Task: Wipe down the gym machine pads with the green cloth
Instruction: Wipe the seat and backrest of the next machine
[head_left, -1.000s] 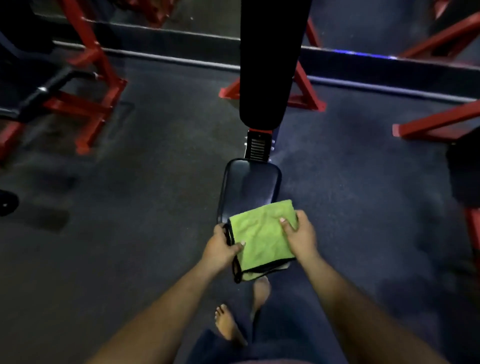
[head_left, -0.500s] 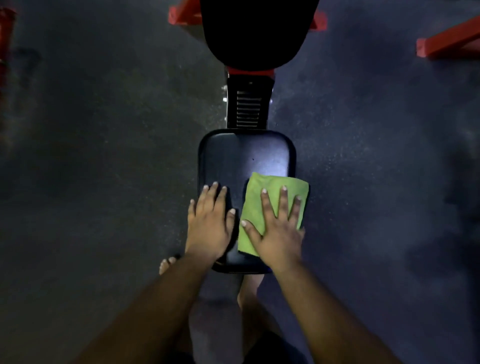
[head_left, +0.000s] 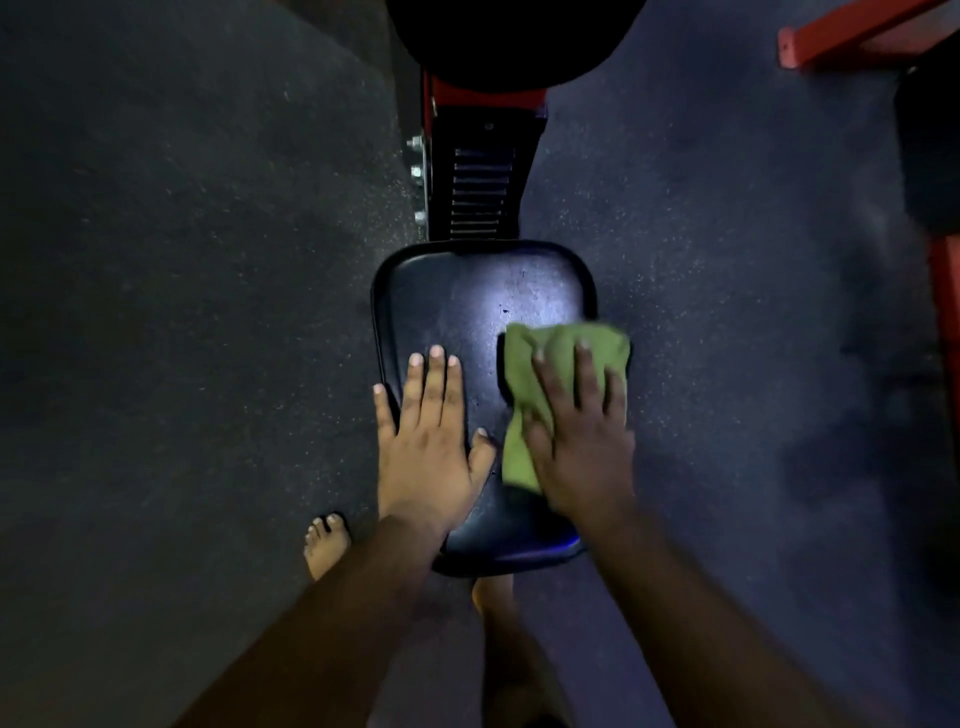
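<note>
dark speckled floor (head_left: 182, 312) all round. black seat pad (head_left: 467, 301) on red frame (head_left: 483, 98). left hand (head_left: 431, 447) flat on pad's left side, fingers straight. right hand (head_left: 582, 447) pressing green cloth (head_left: 550, 343) flat onto pad's right edge. bare foot (head_left: 326, 543) lower left.

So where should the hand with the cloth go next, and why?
Probably slide the right hand and the cloth up and to the left across the pad. The cloth sits on the pad's right side, so the shiny far part and the left look unwiped. The left hand lies flat on the pad, steadying it, and would have to lift later.
</note>
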